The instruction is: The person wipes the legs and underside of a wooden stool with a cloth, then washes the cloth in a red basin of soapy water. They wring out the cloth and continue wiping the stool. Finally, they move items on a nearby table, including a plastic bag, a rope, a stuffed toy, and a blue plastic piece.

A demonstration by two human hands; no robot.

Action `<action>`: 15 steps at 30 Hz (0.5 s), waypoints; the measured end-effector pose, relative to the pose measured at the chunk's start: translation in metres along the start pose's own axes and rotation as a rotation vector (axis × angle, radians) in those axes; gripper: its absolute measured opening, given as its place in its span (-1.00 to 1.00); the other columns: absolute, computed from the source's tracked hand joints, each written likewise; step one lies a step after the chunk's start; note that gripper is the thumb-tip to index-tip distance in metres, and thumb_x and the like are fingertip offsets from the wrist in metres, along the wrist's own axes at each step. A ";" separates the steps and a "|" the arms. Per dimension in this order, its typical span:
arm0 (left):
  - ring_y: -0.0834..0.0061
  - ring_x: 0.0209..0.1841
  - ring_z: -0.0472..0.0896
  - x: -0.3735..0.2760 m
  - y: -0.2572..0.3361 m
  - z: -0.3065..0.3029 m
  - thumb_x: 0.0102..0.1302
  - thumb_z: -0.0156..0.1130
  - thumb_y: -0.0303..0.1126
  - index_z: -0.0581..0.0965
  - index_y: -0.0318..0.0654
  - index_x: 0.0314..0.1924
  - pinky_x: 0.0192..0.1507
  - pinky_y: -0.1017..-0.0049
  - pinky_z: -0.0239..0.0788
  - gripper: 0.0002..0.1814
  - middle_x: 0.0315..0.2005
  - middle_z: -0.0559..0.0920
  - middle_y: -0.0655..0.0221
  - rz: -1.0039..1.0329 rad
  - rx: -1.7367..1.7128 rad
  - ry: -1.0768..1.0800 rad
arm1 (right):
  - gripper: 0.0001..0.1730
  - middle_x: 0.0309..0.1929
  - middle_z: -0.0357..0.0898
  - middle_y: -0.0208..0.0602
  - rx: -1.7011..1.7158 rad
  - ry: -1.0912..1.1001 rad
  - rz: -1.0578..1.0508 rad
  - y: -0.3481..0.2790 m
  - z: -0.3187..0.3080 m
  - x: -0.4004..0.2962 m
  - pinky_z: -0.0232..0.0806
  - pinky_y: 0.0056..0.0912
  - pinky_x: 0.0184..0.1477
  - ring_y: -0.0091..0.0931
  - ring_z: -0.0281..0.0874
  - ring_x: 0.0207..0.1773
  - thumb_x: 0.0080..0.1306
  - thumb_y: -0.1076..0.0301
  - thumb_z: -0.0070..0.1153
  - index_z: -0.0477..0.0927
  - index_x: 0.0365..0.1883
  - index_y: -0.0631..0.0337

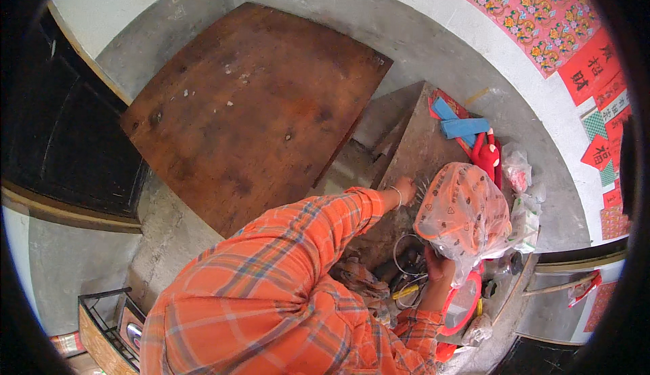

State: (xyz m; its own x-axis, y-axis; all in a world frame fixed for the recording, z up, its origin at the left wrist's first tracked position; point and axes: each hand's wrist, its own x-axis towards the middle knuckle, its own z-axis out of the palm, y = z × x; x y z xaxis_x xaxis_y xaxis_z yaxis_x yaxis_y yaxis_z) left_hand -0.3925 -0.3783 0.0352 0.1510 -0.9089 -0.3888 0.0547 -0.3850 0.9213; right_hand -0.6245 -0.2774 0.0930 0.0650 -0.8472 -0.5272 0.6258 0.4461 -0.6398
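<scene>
A translucent, printed plastic bag (464, 207) with something orange inside sits over the cluttered side table (401, 166). My right hand (440, 268) grips its lower end. My left hand (405, 190) is over the tabletop, just left of the bag, near some thin pale items (422, 187); its fingers are too small to read, so whether it holds anything is unclear. A red plush monkey (486, 155) lies behind the bag, beside folded blue cloth strips (464, 128). A red round-framed mirror (463, 304) is below my right hand.
A large brown wooden table (264, 105) with small pale bits on it stands to the left. Beside the bag are a yellow-handled tool (405, 292), a wire loop (406, 253), crumpled plastic bags (517, 166) and a green-and-white package (525, 222). A black-framed rack (109, 329) stands at lower left.
</scene>
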 end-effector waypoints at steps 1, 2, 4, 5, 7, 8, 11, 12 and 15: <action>0.36 -0.54 0.54 -0.003 -0.005 -0.002 0.11 0.06 -0.50 0.47 -0.36 -0.34 -0.57 0.37 0.37 -0.89 -0.56 0.58 0.19 0.006 0.002 -0.020 | -0.57 0.12 0.35 -0.16 0.026 -0.038 -0.007 0.005 0.010 -0.008 0.26 0.05 0.12 -0.21 0.31 0.14 0.30 0.20 -0.10 0.35 0.09 0.18; 0.36 -0.54 0.55 -0.001 -0.010 -0.013 0.10 0.07 -0.50 0.48 -0.35 -0.34 -0.56 0.38 0.37 -0.89 -0.55 0.58 0.20 0.026 0.057 0.005 | -0.58 0.13 0.35 -0.16 0.052 -0.075 -0.014 0.008 0.021 -0.011 0.25 0.06 0.12 -0.19 0.30 0.14 0.30 0.20 -0.11 0.35 0.09 0.18; 0.36 -0.52 0.55 -0.018 0.001 -0.007 0.09 0.08 -0.51 0.49 -0.34 -0.34 -0.55 0.39 0.37 -0.88 -0.52 0.58 0.19 0.027 0.113 -0.070 | -0.59 0.11 0.37 -0.28 -0.046 0.078 -0.019 0.005 -0.003 -0.006 0.33 -0.05 0.03 -0.31 0.36 0.10 0.30 0.14 -0.09 0.34 0.09 0.05; 0.36 -0.51 0.55 -0.031 0.015 -0.001 0.10 0.07 -0.51 0.49 -0.34 -0.33 -0.54 0.39 0.38 -0.88 -0.50 0.58 0.18 0.006 0.112 -0.135 | -0.59 0.11 0.37 -0.30 0.003 0.041 -0.085 0.004 -0.025 -0.007 0.28 -0.02 0.08 -0.30 0.33 0.13 0.29 0.15 -0.07 0.34 0.09 0.02; 0.30 -0.54 0.56 -0.021 -0.004 -0.019 0.08 0.07 -0.51 0.50 -0.34 -0.33 -0.53 0.31 0.39 -0.87 -0.52 0.57 0.16 0.041 0.010 -0.061 | -0.57 0.11 0.36 -0.27 -0.058 0.045 -0.084 0.009 0.000 -0.006 0.24 0.04 0.11 -0.27 0.30 0.14 0.27 0.16 -0.03 0.32 0.09 0.04; 0.33 -0.55 0.55 -0.017 -0.013 -0.027 0.08 0.06 -0.53 0.48 -0.33 -0.35 -0.55 0.34 0.39 -0.89 -0.54 0.56 0.18 0.003 -0.260 -0.144 | -0.56 0.10 0.36 -0.26 -0.111 0.044 -0.051 0.008 0.002 -0.005 0.26 0.06 0.09 -0.27 0.31 0.14 0.27 0.18 -0.02 0.31 0.10 0.05; 0.39 -0.53 0.55 -0.033 0.001 -0.024 0.08 0.05 -0.56 0.43 -0.29 -0.40 -0.58 0.43 0.39 -0.94 -0.59 0.52 0.26 -0.124 -0.406 -0.205 | -0.63 0.06 0.39 -0.28 -0.132 0.072 -0.105 0.007 0.002 -0.012 0.36 -0.10 -0.05 -0.32 0.39 0.03 0.30 0.17 -0.09 0.36 0.06 0.06; 0.39 -0.53 0.55 -0.038 0.003 -0.029 0.09 0.06 -0.56 0.43 -0.29 -0.38 -0.58 0.43 0.39 -0.93 -0.58 0.52 0.27 -0.092 -0.356 -0.172 | -0.63 0.06 0.39 -0.30 -0.150 0.073 -0.114 0.008 0.011 -0.017 0.36 -0.11 -0.05 -0.33 0.39 0.03 0.31 0.17 -0.09 0.35 0.06 0.04; 0.41 -0.52 0.56 -0.057 0.003 -0.035 0.09 0.07 -0.56 0.42 -0.31 -0.35 -0.58 0.44 0.40 -0.91 -0.56 0.52 0.30 -0.048 -0.313 -0.079 | -0.63 0.06 0.38 -0.33 -0.202 0.050 -0.132 0.010 0.027 -0.034 0.36 -0.11 -0.07 -0.34 0.37 0.04 0.31 0.16 -0.10 0.33 0.07 -0.01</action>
State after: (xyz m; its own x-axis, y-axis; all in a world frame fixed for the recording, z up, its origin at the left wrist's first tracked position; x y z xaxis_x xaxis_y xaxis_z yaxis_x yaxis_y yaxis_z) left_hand -0.3668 -0.3222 0.0603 0.0641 -0.9054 -0.4197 0.3626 -0.3707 0.8551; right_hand -0.5996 -0.2518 0.1191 -0.0492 -0.8889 -0.4555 0.4578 0.3853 -0.8013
